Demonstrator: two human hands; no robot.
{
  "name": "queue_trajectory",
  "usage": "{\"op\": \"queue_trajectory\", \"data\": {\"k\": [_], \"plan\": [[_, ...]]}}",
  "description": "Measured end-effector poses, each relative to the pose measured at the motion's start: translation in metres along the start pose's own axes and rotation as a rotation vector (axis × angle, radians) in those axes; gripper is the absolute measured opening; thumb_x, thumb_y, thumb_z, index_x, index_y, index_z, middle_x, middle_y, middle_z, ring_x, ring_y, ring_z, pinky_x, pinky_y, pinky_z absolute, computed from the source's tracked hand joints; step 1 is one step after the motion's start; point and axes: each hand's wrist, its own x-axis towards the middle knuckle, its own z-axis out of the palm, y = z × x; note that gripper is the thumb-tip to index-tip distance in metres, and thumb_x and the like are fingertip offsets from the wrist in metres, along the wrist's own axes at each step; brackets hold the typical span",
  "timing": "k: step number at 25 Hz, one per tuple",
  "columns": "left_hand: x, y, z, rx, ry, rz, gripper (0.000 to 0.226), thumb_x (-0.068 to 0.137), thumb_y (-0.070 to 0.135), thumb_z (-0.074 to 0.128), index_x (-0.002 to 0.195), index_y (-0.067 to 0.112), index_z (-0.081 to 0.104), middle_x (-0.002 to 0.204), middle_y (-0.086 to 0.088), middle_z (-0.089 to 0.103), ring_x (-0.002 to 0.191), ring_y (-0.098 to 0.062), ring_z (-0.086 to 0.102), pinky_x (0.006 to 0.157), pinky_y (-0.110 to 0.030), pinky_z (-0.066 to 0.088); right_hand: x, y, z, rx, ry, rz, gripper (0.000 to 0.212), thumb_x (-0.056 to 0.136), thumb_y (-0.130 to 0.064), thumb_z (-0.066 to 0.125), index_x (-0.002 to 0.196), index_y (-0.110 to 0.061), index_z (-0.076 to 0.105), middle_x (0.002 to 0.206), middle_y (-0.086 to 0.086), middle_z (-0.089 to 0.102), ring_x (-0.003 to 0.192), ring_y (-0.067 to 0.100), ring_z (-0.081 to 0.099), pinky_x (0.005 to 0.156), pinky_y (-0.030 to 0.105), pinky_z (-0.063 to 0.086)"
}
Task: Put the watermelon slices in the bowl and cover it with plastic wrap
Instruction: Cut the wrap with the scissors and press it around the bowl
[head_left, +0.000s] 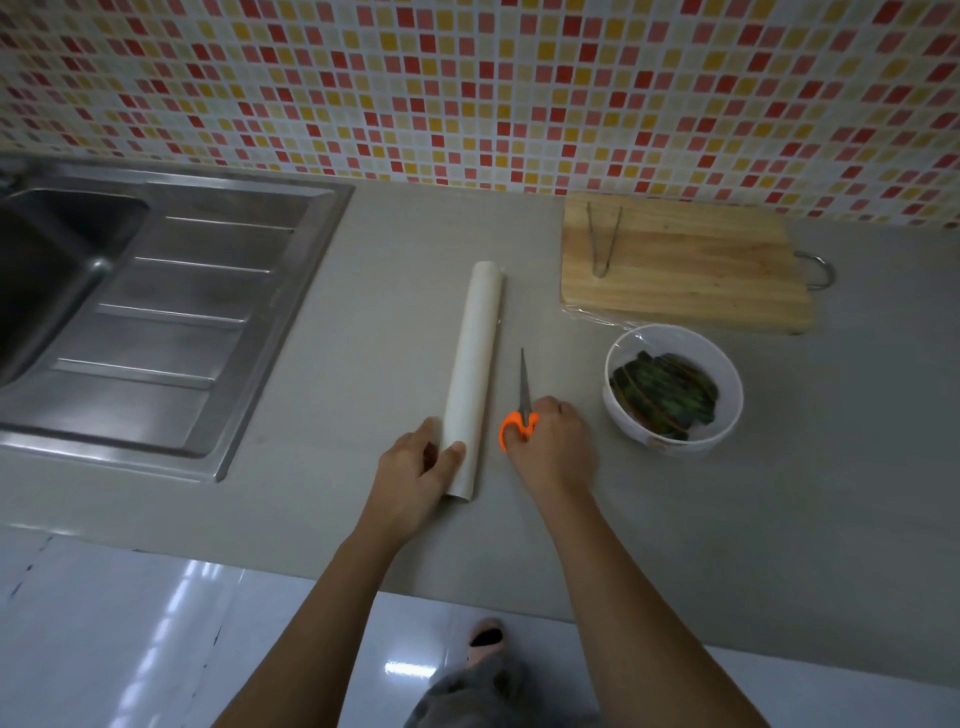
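A white bowl (623, 415) stands on the grey counter at the right, with several green-rinded watermelon slices (665, 395) inside and a clear film of plastic wrap (597, 318) reaching from its rim towards the cutting board. The long white roll of plastic wrap (475, 364) lies lengthwise at the counter's middle. My left hand (415, 473) grips the roll's near end. My right hand (553, 441) holds the orange-handled scissors (523, 400), blades closed and pointing away, flat on the counter between roll and bowl.
A wooden cutting board (691, 265) with metal tongs (602, 241) on it lies at the back right against the tiled wall. A steel sink with drainboard (171, 322) fills the left. The counter's front edge runs just below my wrists.
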Motion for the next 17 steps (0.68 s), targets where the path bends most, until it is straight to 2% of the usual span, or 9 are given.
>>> {"op": "queue_trajectory", "data": {"k": [2, 6, 7, 10, 12, 14, 16, 17], "plan": [[-0.004, 0.003, -0.001, 0.078, 0.006, 0.012, 0.051, 0.094, 0.035, 0.052, 0.136, 0.007, 0.045, 0.100, -0.011, 0.062, 0.093, -0.027, 0.058, 0.086, -0.035, 0.045, -0.002, 0.001, 0.001, 0.034, 0.008, -0.014, 0.027, 0.081, -0.031, 0.053, 0.095, -0.010, 0.058, 0.101, 0.012, 0.060, 0.096, 0.034, 0.056, 0.072, 0.038, 0.046], [-0.006, 0.005, -0.004, 0.462, -0.011, 0.061, 0.041, 0.099, 0.036, 0.036, 0.126, 0.007, 0.048, 0.104, -0.015, 0.063, 0.098, -0.035, 0.055, 0.085, -0.041, 0.042, -0.007, 0.007, 0.002, 0.073, 0.015, -0.073, 0.026, 0.083, -0.029, 0.052, 0.099, -0.009, 0.059, 0.103, 0.013, 0.060, 0.098, 0.033, 0.054, 0.073, 0.039, 0.043], [-0.006, 0.006, -0.004, 0.498, -0.034, 0.031, 0.043, 0.100, 0.037, 0.032, 0.128, 0.007, 0.046, 0.107, -0.015, 0.062, 0.099, -0.035, 0.053, 0.086, -0.043, 0.043, -0.009, 0.008, 0.002, 0.055, 0.013, -0.091, 0.026, 0.084, -0.029, 0.052, 0.100, -0.010, 0.058, 0.104, 0.012, 0.059, 0.099, 0.032, 0.053, 0.074, 0.039, 0.043], [-0.014, 0.013, 0.002, 0.410, -0.081, -0.065, 0.053, 0.100, 0.038, 0.028, 0.142, 0.005, 0.031, 0.124, -0.017, 0.054, 0.111, -0.036, 0.049, 0.092, -0.046, 0.042, -0.016, 0.010, -0.004, -0.018, 0.032, -0.165, 0.025, 0.086, -0.031, 0.049, 0.102, -0.015, 0.058, 0.105, 0.010, 0.056, 0.102, 0.030, 0.050, 0.073, 0.038, 0.042], [-0.018, 0.020, 0.003, 0.535, -0.040, -0.100, 0.064, 0.098, 0.047, 0.025, 0.147, 0.005, 0.024, 0.131, -0.016, 0.051, 0.115, -0.035, 0.049, 0.092, -0.046, 0.042, -0.022, 0.010, -0.015, 0.059, 0.086, -0.210, 0.024, 0.083, -0.030, 0.050, 0.101, -0.017, 0.059, 0.100, 0.009, 0.057, 0.099, 0.031, 0.052, 0.071, 0.037, 0.043], [-0.019, 0.033, 0.006, 0.680, 0.157, 0.012, 0.079, 0.091, 0.056, 0.022, 0.145, -0.001, 0.028, 0.123, -0.018, 0.055, 0.104, -0.037, 0.053, 0.081, -0.045, 0.044, -0.023, 0.015, -0.034, 0.197, 0.199, -0.222, 0.025, 0.080, -0.025, 0.054, 0.102, -0.017, 0.061, 0.096, 0.009, 0.058, 0.095, 0.030, 0.056, 0.071, 0.037, 0.045], [-0.013, 0.059, 0.028, 0.515, 0.272, 0.270, 0.076, 0.089, 0.052, 0.030, 0.139, -0.005, 0.038, 0.114, -0.021, 0.057, 0.098, -0.037, 0.053, 0.080, -0.042, 0.044, -0.007, 0.036, -0.064, 0.333, 0.400, -0.148, 0.025, 0.080, -0.020, 0.057, 0.104, -0.015, 0.061, 0.098, 0.009, 0.060, 0.095, 0.029, 0.058, 0.076, 0.035, 0.044], [-0.004, 0.078, 0.048, 0.369, 0.232, 0.328, 0.069, 0.091, 0.048, 0.035, 0.136, -0.004, 0.041, 0.114, -0.019, 0.056, 0.101, -0.033, 0.051, 0.086, -0.037, 0.041, 0.009, 0.056, -0.084, 0.403, 0.505, -0.088, 0.024, 0.082, -0.019, 0.057, 0.104, -0.013, 0.061, 0.100, 0.011, 0.060, 0.095, 0.028, 0.058, 0.079, 0.034, 0.044]]}}
